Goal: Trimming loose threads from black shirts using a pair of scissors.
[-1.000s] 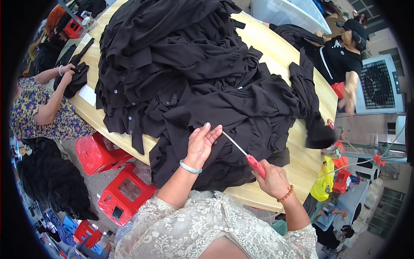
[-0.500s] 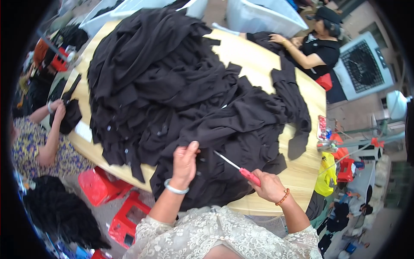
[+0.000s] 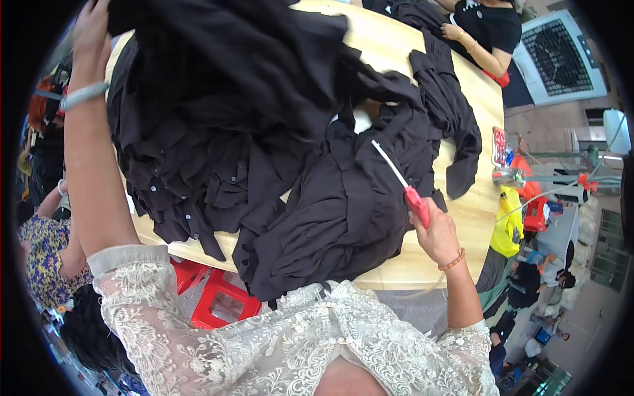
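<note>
High at the far left, my left hand [image 3: 92, 36] grips a black shirt [image 3: 264, 46], lifted and blurred, spread across the top of the pile. Its fingertips are partly cut off by the frame's upper edge. My right hand [image 3: 437, 236] is closed round the red handle of a slim tool with a long, thin metal end [image 3: 396, 168]; its exact kind is unclear. The metal end points up and left, over a crumpled black shirt [image 3: 343, 218] at the table's near side. Beneath the lifted shirt lies a heap of black shirts [image 3: 191, 191] with small pale buttons.
A pale wooden table [image 3: 456, 231] bears the shirts. Across it at the far right, a co-worker [image 3: 485, 30] handles black cloth; another person in a flowered top [image 3: 46, 257] is at the left. Red stools [image 3: 221, 300] stand below the near edge. A yellow bag [image 3: 507, 221] hangs at the right.
My left hand has gone from the near middle up to the far left, raising a black shirt across the heap. The right hand with its tool has shifted slightly up and right.
</note>
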`<state>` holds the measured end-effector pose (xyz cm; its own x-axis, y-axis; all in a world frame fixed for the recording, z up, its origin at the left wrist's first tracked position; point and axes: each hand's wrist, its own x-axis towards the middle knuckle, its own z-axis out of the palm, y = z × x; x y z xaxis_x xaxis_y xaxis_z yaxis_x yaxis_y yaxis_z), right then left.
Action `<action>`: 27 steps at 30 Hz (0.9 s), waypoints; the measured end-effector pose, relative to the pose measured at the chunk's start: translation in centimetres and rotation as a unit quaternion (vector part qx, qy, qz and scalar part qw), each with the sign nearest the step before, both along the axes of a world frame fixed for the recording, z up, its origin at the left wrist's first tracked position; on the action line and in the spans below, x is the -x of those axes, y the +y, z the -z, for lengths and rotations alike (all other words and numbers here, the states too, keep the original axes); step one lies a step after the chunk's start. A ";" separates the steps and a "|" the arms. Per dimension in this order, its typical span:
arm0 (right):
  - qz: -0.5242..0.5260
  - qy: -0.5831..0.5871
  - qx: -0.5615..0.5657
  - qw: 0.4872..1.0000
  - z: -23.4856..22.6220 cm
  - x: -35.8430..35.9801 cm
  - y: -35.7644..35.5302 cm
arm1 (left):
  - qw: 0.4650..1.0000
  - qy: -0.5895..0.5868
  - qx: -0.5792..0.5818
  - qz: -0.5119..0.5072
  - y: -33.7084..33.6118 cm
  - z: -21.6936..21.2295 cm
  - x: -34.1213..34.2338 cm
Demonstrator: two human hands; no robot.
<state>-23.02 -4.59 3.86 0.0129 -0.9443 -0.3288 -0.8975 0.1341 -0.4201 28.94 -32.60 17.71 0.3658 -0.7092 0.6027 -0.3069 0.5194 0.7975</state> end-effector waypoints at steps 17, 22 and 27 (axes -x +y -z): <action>0.110 -0.237 0.031 0.965 3.2 1.9 4.3 | 0.919 -0.092 -0.220 0.314 31.5 20.5 32.1; 0.057 -0.480 -0.044 0.874 4.2 -0.3 5.6 | 0.871 -0.151 -0.155 0.441 36.2 19.4 34.6; 0.108 -0.333 0.048 0.936 4.4 2.9 4.6 | 0.914 -0.222 -0.144 0.307 37.6 19.7 34.5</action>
